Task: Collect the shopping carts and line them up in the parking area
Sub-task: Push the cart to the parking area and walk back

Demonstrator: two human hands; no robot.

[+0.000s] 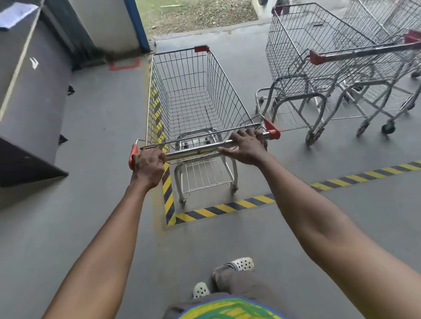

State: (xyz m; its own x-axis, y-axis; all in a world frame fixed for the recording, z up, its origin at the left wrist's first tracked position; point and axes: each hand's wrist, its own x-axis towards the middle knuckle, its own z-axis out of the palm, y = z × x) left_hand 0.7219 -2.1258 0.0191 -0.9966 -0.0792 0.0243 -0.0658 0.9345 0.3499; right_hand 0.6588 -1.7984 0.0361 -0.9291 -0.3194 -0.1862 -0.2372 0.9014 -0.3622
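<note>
Left hand (147, 166) is wrapped round the left end of the cart handle (199, 150), fingers curled under, right against the red end cap (132, 156). Right hand (247, 146) lies over the right end of the bar: fingers hooked over the top, thumb stretched along the bar toward the middle. Both arms nearly straight.

Nearest: shoes (241, 264) on bare grey floor (97, 215), open room behind and to both sides of the person.

Cart (191, 96) sits just inside the corner of the hazard tape (222, 208). Rear wheels are past the near strip. Left side of the basket runs right along the left strip, which shows through the mesh; whether the wheels touch it I can't tell. Basket holds nothing.

Left of the tape: a lane of floor, then a dark counter (20, 97) with its corner jutting toward the lane. Paper (11, 15) on top, near the edge.

Right: gap of floor between this cart and a nested row (346, 59), three carts as far as I can tell, angled away to the right. Row's nearest frame is close to the held cart's right front side, not touching.

Ahead: the cart nose points at a red floor mark (124, 65) and a white wall with a blue edge (137, 20). Beyond that, a dirt patch (195, 10) outdoors.
</note>
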